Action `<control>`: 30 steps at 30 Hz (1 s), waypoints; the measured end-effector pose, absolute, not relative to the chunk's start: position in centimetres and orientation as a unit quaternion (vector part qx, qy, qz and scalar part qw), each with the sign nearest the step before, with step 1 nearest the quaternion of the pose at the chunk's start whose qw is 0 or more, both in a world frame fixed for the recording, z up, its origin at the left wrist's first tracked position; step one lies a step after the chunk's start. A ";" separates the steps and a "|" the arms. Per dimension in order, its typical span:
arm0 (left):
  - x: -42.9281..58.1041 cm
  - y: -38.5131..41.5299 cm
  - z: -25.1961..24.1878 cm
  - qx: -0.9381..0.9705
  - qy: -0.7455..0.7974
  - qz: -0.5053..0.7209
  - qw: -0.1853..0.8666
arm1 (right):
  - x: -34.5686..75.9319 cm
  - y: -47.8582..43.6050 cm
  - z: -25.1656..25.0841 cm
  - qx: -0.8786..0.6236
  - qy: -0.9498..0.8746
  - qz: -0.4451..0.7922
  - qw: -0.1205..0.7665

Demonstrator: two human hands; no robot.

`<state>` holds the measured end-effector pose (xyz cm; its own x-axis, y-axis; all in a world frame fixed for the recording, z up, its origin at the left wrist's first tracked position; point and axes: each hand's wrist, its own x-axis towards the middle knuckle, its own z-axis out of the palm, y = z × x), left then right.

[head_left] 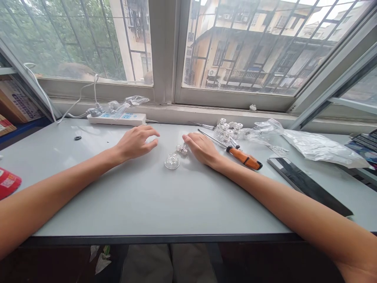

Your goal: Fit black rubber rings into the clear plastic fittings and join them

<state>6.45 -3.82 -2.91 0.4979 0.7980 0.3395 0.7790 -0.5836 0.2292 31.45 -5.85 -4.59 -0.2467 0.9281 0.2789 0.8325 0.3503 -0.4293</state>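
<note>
My left hand (138,142) hovers over the grey table with its thumb and fingers apart and nothing between them. Palm down, my right hand (202,147) rests on the table, its fingers stretched loosely to the left; their undersides are hidden. Right beside its fingertips lie small clear pieces (182,149); whether the hand touches them I cannot tell. A clear, dome-shaped plastic or glass piece (171,161) sits between the hands, closer to the right one. Behind my right wrist are an orange-handled screwdriver (244,158) and a cluster of clear knob-like pieces (227,131).
A white power strip (117,118) with plugged cables lies along the window sill. On the right are crumpled clear plastic (263,130), a silvery packet (325,149) and a long dark flat piece (309,184). A black ring (77,138) and a red object (8,182) are at left.
</note>
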 end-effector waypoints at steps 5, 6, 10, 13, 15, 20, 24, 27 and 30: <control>5.4 -2.3 -4.0 0.885 0.451 0.106 -0.039 | 31.3 -5.9 -4.5 -0.566 -0.783 0.098 0.238; 5.4 -2.3 -4.1 0.886 0.452 0.100 -0.041 | 31.3 -5.9 -4.4 -0.567 -0.783 0.098 0.237; 5.5 -2.3 -4.3 0.889 0.445 0.087 -0.060 | 31.3 -5.9 -4.5 -0.572 -0.779 0.097 0.236; 5.5 -2.4 -4.3 0.888 0.447 0.083 -0.067 | 31.3 -5.8 -4.6 -0.573 -0.779 0.094 0.234; 5.6 -2.6 -4.2 0.887 0.450 0.076 -0.070 | 31.3 -5.7 -4.6 -0.574 -0.779 0.093 0.233; 5.7 -3.2 -3.1 0.841 0.506 0.117 -0.150 | 31.4 -5.7 -4.7 -0.583 -0.772 0.095 0.234; 5.0 -2.4 -2.8 0.793 0.566 0.158 -0.157 | 31.3 -5.8 -4.5 -0.585 -0.772 0.096 0.230; 4.2 -1.2 -3.4 0.810 0.561 0.114 -0.125 | 31.2 -5.9 -4.4 -0.586 -0.771 0.098 0.230; 3.6 -0.4 -3.9 0.830 0.545 0.082 -0.090 | 31.2 -5.9 -4.4 -0.586 -0.771 0.100 0.231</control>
<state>3.59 -0.45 -3.94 0.3930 0.8892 0.2341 0.9187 -0.3904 -0.0594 31.18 -5.91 -4.38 -0.2072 0.9485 0.2397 0.8564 0.2943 -0.4242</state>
